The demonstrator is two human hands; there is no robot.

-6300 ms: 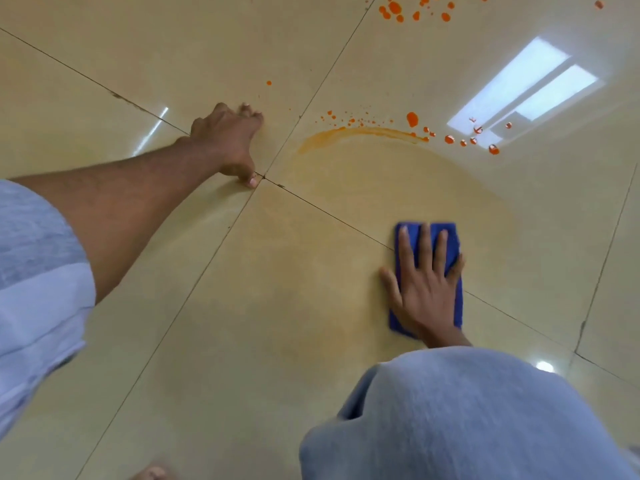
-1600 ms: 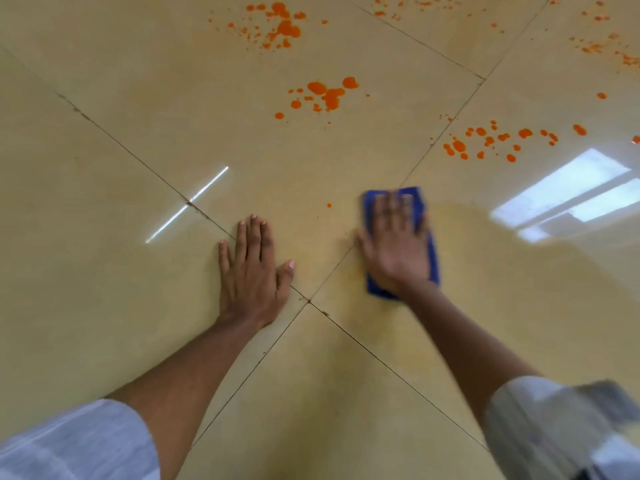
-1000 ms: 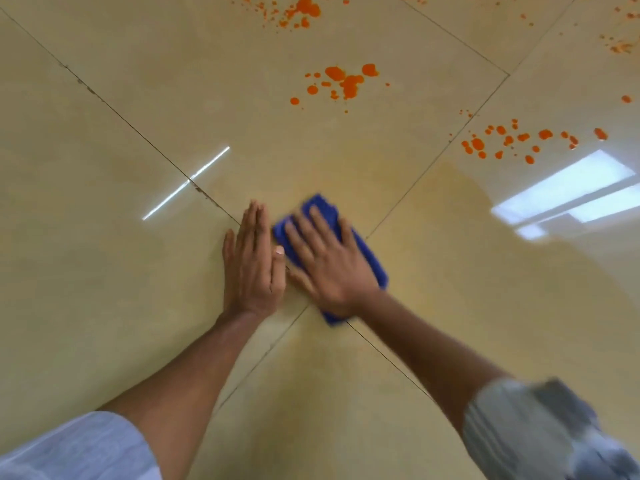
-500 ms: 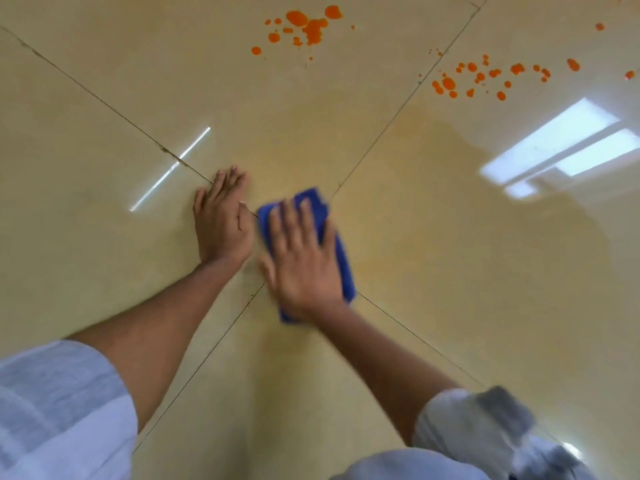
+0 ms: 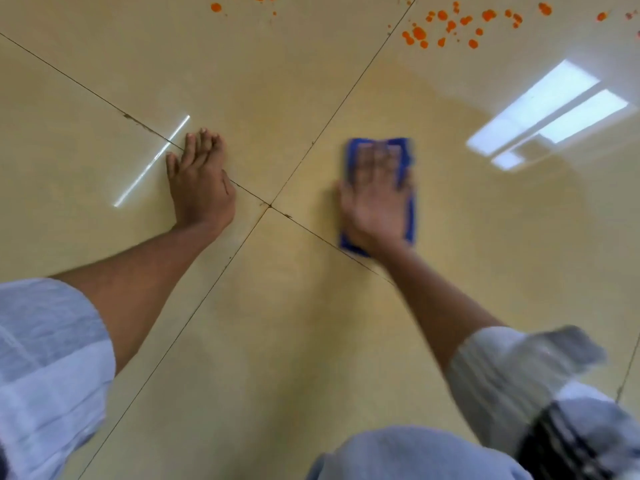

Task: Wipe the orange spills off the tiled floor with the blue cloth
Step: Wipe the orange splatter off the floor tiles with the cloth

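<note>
The folded blue cloth [image 5: 410, 220] lies flat on the beige tiled floor [image 5: 284, 323], right of where four tiles meet. My right hand [image 5: 375, 199] presses down on it with the fingers spread, blurred by motion. My left hand [image 5: 201, 181] rests flat on the floor to the left of the tile joint, holding nothing. Orange spills [image 5: 450, 27] dot the tile at the top right, well beyond the cloth. A few more orange drops [image 5: 216, 8] sit at the top edge. A faint yellowish smear covers the floor around the cloth.
Bright ceiling light reflections [image 5: 550, 112] shine on the glossy tile to the right, and a thin streak [image 5: 152, 161] beside my left hand. My knee in light cloth [image 5: 415, 455] fills the bottom right.
My right hand has slid the cloth to the right, away from my left hand and across the tile joint. The left hand has stayed planted. The view has dropped, pushing the spills toward the top edge.
</note>
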